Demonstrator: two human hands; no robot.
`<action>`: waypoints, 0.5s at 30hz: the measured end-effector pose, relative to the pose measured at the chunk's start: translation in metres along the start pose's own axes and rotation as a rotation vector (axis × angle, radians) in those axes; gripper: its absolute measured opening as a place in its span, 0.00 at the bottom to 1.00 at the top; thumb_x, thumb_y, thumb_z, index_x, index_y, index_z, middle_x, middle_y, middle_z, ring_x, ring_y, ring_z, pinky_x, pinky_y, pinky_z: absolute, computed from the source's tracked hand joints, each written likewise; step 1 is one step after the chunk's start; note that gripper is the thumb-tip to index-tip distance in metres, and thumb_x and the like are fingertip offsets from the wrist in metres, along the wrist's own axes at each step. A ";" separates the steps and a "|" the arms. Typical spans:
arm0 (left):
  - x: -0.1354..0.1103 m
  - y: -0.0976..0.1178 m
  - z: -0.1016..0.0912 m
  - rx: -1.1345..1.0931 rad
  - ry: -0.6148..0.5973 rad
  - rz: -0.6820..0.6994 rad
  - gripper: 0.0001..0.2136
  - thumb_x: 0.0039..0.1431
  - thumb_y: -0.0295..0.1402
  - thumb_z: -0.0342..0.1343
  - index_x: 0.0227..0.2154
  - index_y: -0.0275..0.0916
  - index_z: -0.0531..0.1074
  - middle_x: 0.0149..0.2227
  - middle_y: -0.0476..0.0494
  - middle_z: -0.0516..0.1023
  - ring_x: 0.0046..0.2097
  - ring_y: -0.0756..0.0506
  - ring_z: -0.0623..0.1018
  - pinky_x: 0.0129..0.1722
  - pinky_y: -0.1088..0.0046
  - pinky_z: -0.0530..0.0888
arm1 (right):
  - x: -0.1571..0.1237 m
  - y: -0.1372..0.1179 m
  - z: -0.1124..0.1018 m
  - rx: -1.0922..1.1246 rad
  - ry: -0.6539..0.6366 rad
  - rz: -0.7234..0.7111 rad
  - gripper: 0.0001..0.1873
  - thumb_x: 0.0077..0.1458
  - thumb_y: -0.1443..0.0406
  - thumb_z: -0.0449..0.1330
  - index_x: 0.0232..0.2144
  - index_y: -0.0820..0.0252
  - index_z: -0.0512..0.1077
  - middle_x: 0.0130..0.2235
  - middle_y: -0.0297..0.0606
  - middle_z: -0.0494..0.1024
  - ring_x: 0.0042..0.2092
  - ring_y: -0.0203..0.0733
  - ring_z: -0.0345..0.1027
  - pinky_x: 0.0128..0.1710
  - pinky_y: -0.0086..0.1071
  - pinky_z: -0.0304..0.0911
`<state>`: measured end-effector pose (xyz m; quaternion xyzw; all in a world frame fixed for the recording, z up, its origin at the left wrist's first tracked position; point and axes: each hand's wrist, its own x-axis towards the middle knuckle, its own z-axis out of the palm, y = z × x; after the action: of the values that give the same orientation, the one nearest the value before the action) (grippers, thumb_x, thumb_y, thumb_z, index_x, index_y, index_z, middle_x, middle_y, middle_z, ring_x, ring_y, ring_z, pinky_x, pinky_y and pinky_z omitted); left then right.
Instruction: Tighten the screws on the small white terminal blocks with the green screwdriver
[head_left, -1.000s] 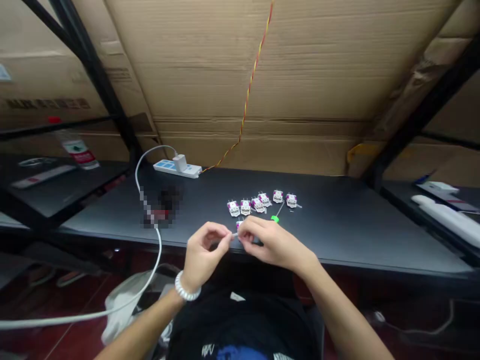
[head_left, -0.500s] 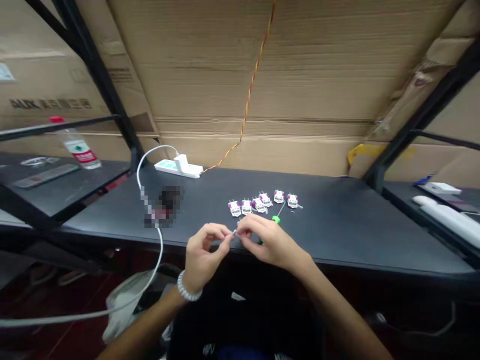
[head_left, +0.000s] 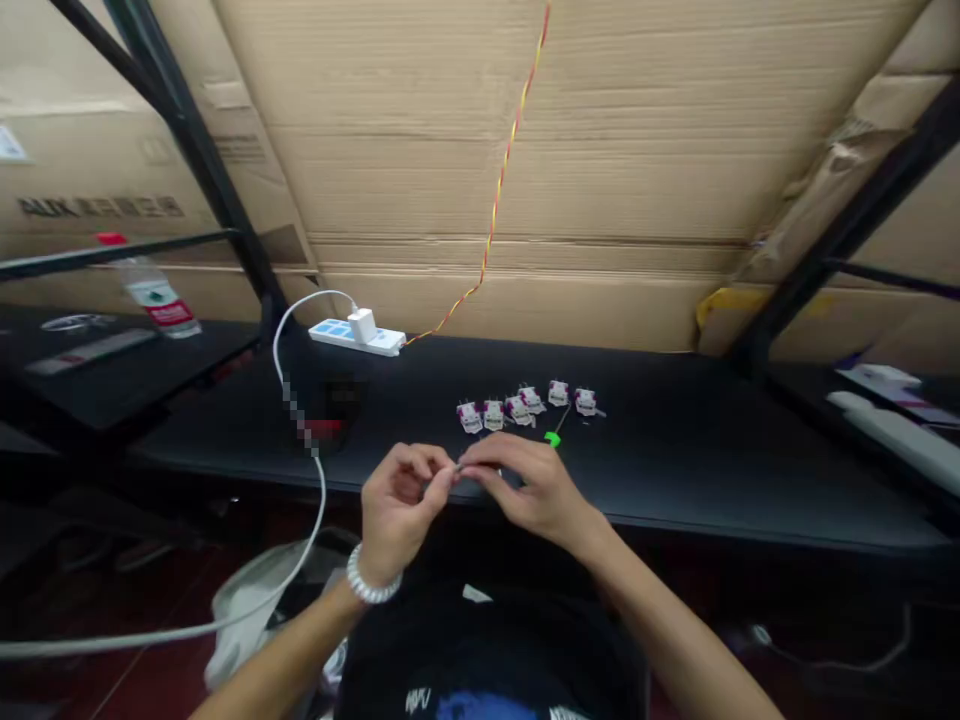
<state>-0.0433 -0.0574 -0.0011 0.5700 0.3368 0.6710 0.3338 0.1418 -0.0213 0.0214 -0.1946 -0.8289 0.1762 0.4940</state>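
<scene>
The left hand (head_left: 397, 500), a white beaded bracelet (head_left: 373, 578) on its wrist, and the right hand (head_left: 532, 490) meet over the front edge of the counter, their fingertips pinched closed from both sides on a thin pale pin (head_left: 457, 467). The pin is too small to make out in detail, and the fingers hide part of it, but neither hand looks open. Just ahead of the hands, near the middle of the counter's front edge, a small tool with a bright green handle (head_left: 553, 439) lies with its slim metal shaft pointing toward the back. Beyond it, six small white-and-magenta plastic parts (head_left: 519, 406) sit in a loose, slightly curved row. Toward the back left corner are a white-and-blue power strip (head_left: 356, 337) and a white plug charger (head_left: 361, 325), with a white cable (head_left: 322, 510) running from it over the front edge.

With so slight a piece held only at the fingertips, a small slip of pressure could drop it. It could then fall past the front edge to the dark floor, where it would be hard to see. A knock from a hand could also scatter the nearby parts.
</scene>
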 end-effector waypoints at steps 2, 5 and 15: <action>0.000 0.001 0.000 0.006 -0.005 -0.013 0.16 0.63 0.36 0.67 0.30 0.41 0.65 0.30 0.48 0.79 0.31 0.48 0.81 0.35 0.71 0.82 | 0.000 -0.001 0.000 0.030 -0.012 0.034 0.05 0.69 0.66 0.62 0.41 0.57 0.79 0.37 0.39 0.85 0.37 0.38 0.80 0.40 0.30 0.75; 0.000 0.001 0.001 -0.030 -0.018 -0.017 0.16 0.63 0.36 0.68 0.30 0.40 0.64 0.31 0.48 0.80 0.31 0.48 0.81 0.35 0.72 0.82 | 0.001 -0.003 0.000 0.042 0.008 0.069 0.06 0.69 0.65 0.63 0.39 0.57 0.80 0.36 0.39 0.86 0.36 0.38 0.81 0.39 0.30 0.76; 0.000 0.001 0.000 -0.042 -0.056 0.035 0.12 0.62 0.32 0.68 0.30 0.40 0.68 0.32 0.46 0.81 0.35 0.47 0.83 0.38 0.71 0.83 | 0.001 -0.005 0.010 0.157 0.136 0.199 0.04 0.64 0.64 0.67 0.37 0.57 0.82 0.36 0.39 0.87 0.35 0.39 0.81 0.37 0.31 0.77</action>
<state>-0.0439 -0.0581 0.0000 0.5872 0.3032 0.6674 0.3433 0.1316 -0.0263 0.0201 -0.2481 -0.7538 0.2748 0.5429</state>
